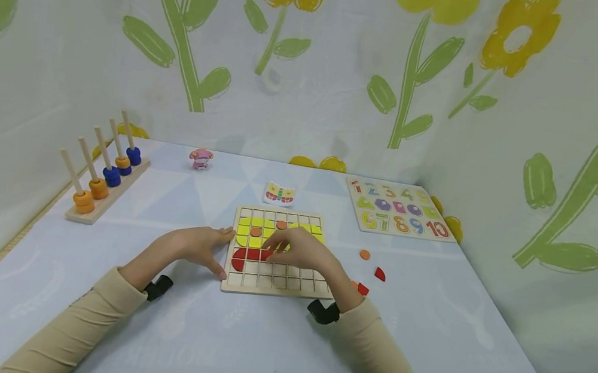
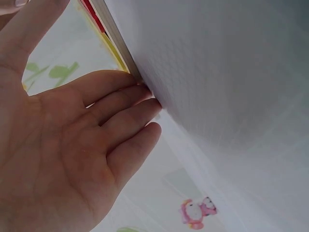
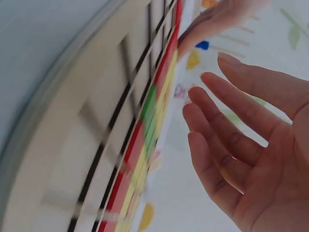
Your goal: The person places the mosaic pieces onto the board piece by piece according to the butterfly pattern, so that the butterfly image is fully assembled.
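A wooden grid board (image 1: 267, 290) lies flat in front of me. Yellow pieces (image 1: 244, 221) with orange discs (image 1: 256, 232) fill its far rows, and red pieces (image 1: 252, 254) start the row below. My left hand (image 1: 198, 245) touches the board's left edge, fingers outstretched and thumb by the near corner; its fingertips meet that edge in the left wrist view. Over the middle of the board hovers my right hand (image 1: 299, 249), fingers loosely bent, covering some pieces. Its palm (image 3: 270, 179) shows no piece in the right wrist view, where a green piece (image 3: 148, 113) appears among the red ones.
Right of the board lie a loose orange disc (image 1: 365, 255) and red pieces (image 1: 380, 274). A patterned card (image 1: 279, 195) sits behind it. Farther back are a number puzzle (image 1: 400, 227) and a pink figurine (image 1: 200, 159). A peg stand with rings (image 1: 111, 175) occupies the left.
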`<state>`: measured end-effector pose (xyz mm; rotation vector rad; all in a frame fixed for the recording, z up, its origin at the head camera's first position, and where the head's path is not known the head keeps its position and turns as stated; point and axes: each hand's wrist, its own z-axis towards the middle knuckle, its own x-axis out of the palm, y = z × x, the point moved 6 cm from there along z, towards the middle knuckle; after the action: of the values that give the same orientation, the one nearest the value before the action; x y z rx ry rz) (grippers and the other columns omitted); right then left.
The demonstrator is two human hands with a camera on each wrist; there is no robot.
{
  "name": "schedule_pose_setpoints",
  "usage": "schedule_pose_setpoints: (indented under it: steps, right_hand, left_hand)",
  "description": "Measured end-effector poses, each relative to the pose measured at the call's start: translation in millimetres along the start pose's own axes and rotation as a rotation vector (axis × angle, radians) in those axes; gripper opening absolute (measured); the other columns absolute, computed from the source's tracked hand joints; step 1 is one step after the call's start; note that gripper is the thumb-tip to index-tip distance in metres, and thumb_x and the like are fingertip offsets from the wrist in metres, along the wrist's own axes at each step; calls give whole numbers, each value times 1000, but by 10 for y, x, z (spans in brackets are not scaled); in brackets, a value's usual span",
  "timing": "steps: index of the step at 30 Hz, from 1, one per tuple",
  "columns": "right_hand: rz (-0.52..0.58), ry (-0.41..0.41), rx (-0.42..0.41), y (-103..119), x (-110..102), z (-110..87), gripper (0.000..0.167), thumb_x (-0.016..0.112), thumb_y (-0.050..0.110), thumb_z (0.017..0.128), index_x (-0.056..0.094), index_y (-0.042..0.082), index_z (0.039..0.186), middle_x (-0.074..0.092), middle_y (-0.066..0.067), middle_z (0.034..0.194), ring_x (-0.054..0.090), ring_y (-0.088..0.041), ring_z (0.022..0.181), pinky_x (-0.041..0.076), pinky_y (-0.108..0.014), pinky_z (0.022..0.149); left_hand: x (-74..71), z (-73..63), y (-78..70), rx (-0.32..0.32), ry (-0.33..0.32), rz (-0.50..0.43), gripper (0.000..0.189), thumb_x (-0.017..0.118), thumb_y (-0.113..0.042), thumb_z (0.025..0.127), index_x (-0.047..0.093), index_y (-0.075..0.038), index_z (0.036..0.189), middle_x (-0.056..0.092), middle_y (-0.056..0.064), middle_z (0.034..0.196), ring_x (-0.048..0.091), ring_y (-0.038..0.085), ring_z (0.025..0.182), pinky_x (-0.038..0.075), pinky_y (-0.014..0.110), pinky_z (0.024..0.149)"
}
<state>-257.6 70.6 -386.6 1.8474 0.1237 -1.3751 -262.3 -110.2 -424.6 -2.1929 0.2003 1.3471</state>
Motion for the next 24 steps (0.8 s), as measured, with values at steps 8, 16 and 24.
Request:
schedule_pose_setpoints:
  steps: [8, 16, 24]
  right_hand:
    - [2, -96, 107, -540, -223, -363, 18, 73, 14, 86, 73, 8, 103, 70, 0, 98, 62, -15, 86, 53, -26, 73]
    - [-35, -156, 271, -1026, -466, -737, 18, 73, 10, 85, 72, 6, 103, 67, -2, 93, 59, -20, 85, 52, -30, 70]
    - [-67, -222, 385, -1463, -660, -973, 17, 71, 1, 83, 72, 2, 100, 67, -8, 94, 59, -21, 81, 54, -34, 70]
  left_hand:
    - [3, -12, -6, 21, -6, 2, 107, 80, -50, 72, 28, 2, 149, 25, 20, 155, 25, 37, 141, 26, 52, 112]
    - [1, -22, -14, 19, -5, 3, 107, 80, -51, 72, 29, 2, 149, 25, 20, 155, 25, 37, 141, 26, 52, 111]
    - [1, -26, -16, 20, -1, 3, 107, 80, -51, 72, 28, 3, 149, 26, 21, 155, 25, 37, 141, 26, 52, 112]
